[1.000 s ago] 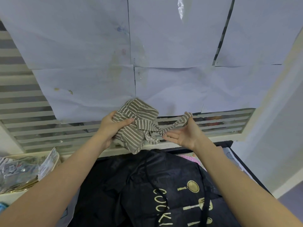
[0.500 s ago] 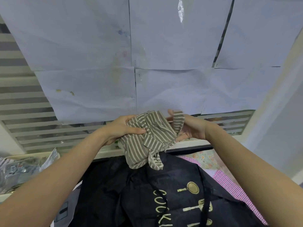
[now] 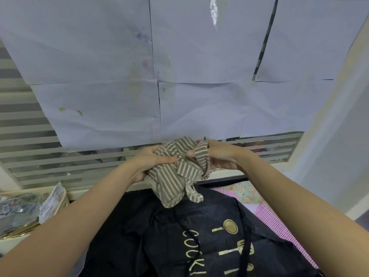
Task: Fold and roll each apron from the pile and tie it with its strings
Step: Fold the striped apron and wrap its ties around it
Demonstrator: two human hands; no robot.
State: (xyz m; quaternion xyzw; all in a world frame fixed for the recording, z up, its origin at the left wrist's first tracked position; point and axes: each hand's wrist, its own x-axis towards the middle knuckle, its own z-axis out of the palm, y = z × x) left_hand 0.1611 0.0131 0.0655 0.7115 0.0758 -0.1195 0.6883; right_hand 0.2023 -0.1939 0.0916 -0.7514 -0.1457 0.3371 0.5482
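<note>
Since a second ago, the right hand (image 3: 219,156) has been brought in from the side, its strap (image 3: 202,154) now looped over the fingers (image 3: 190,153) and pinched. The striped apron roll (image 3: 175,174) is gripped by the left hand (image 3: 151,160), above the black apron (image 3: 199,236). Tension should be kept while the strap is wound round the roll, probably before knotting.

I see soft, even, rather dim light with faint shadows, a glare streak on the paper sheets (image 3: 199,47) at twelve o'clock, and wide-angle bending toward every edge.
</note>
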